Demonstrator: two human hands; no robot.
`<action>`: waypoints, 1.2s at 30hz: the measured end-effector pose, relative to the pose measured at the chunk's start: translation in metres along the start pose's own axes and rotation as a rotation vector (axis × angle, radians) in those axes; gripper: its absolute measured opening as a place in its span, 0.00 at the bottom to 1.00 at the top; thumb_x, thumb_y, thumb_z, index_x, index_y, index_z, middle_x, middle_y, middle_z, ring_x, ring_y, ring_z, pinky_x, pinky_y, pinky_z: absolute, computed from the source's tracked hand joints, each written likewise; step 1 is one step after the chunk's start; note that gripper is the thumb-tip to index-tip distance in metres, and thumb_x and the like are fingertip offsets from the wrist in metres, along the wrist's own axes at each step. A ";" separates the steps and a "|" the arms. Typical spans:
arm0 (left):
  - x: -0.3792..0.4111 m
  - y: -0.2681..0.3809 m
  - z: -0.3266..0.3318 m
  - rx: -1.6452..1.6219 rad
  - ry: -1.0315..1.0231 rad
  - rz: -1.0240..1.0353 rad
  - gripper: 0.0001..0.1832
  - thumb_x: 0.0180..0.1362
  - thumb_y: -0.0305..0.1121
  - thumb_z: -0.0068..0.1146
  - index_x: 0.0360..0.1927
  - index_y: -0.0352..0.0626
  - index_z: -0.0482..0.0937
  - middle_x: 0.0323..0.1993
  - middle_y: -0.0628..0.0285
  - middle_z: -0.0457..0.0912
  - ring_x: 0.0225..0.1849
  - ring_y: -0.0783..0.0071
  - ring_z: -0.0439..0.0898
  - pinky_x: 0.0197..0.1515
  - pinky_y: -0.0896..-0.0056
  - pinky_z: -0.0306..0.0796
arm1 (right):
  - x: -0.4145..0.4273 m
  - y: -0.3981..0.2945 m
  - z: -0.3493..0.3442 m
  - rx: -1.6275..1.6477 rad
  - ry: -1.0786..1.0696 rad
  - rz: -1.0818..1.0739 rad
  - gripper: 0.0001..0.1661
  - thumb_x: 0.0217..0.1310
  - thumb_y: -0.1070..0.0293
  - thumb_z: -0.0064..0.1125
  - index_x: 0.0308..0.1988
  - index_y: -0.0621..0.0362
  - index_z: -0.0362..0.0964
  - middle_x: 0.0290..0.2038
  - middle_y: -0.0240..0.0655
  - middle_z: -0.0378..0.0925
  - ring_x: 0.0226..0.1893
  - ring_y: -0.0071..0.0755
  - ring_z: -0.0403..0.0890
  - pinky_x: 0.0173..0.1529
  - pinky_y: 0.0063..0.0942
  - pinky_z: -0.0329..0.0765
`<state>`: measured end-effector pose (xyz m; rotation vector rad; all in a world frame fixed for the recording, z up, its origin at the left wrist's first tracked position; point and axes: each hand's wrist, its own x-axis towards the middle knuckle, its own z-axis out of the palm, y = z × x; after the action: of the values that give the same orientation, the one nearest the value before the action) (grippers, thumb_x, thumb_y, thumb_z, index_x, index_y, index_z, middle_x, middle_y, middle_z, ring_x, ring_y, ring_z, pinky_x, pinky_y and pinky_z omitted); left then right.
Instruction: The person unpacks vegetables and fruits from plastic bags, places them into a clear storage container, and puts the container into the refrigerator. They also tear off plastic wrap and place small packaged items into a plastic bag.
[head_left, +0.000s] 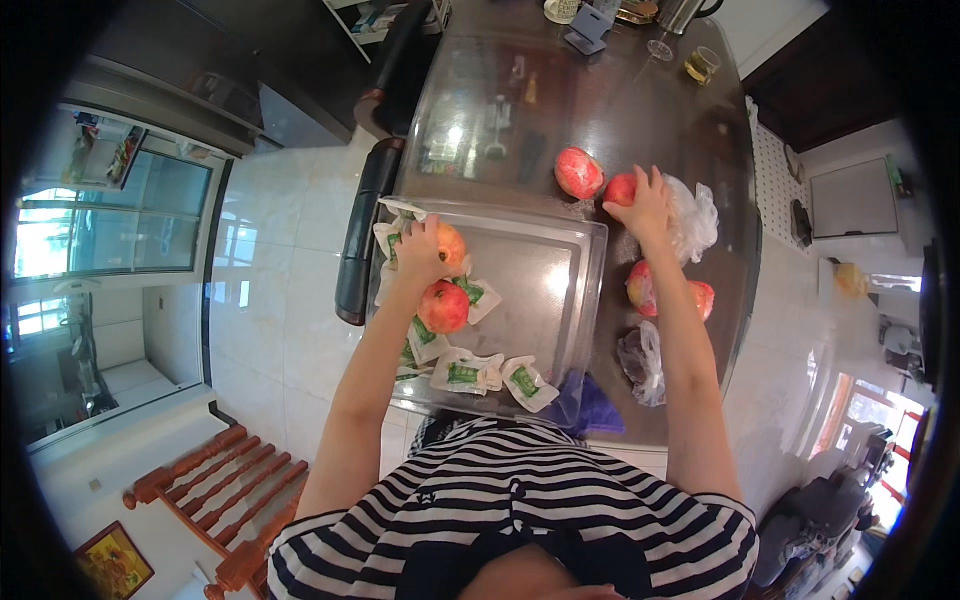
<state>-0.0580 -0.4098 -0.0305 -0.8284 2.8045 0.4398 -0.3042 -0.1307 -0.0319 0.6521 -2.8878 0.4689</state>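
Note:
My left hand (418, 253) grips an orange-red pomegranate (452, 244) from its left side, over a clear plastic tray (594, 281). Another pomegranate (444, 307), redder, rests in the tray just below that hand. White packets with green print (466, 371) lie along the tray's left and near sides. Right of the tray, my right hand (646, 204) has its fingers around a red fruit (619, 190), partly hidden by the thumb. A red fruit in clear wrap (579, 172) sits just to its left. Beside the right wrist lies a crumpled clear plastic bag (691, 217).
Two wrapped fruits, one on the left (641, 289) and one on the right (702, 300), flank my right forearm. Nearer are a bag with dark contents (642, 361) and a purple cloth (596, 405). A glass cup (702, 65) and metal jug (681, 13) stand far back. A black chair (367, 232) borders the table's left.

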 end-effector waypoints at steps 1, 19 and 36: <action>0.001 -0.004 0.005 -0.015 0.021 0.040 0.51 0.24 0.45 0.76 0.57 0.50 0.61 0.49 0.50 0.69 0.50 0.49 0.71 0.49 0.54 0.69 | -0.003 -0.014 -0.011 0.100 0.089 -0.104 0.43 0.34 0.58 0.72 0.53 0.55 0.64 0.54 0.46 0.65 0.54 0.54 0.66 0.59 0.44 0.64; -0.003 0.035 -0.111 -1.274 -0.166 0.074 0.41 0.39 0.32 0.70 0.59 0.43 0.62 0.52 0.59 0.71 0.54 0.70 0.70 0.58 0.70 0.64 | -0.183 -0.233 0.023 0.300 -0.755 -0.520 0.59 0.23 0.59 0.76 0.60 0.49 0.56 0.58 0.43 0.56 0.58 0.52 0.59 0.54 0.48 0.67; 0.148 0.131 0.025 -0.308 0.084 0.075 0.52 0.24 0.51 0.75 0.57 0.52 0.62 0.54 0.53 0.64 0.56 0.51 0.68 0.54 0.57 0.68 | 0.007 -0.045 -0.065 0.960 -0.111 0.207 0.40 0.38 0.63 0.73 0.52 0.58 0.62 0.47 0.39 0.71 0.46 0.35 0.74 0.50 0.30 0.74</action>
<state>-0.2508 -0.3705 -0.0622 -0.8152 2.8945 0.8867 -0.2861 -0.1506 0.0425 0.4618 -2.6909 1.9385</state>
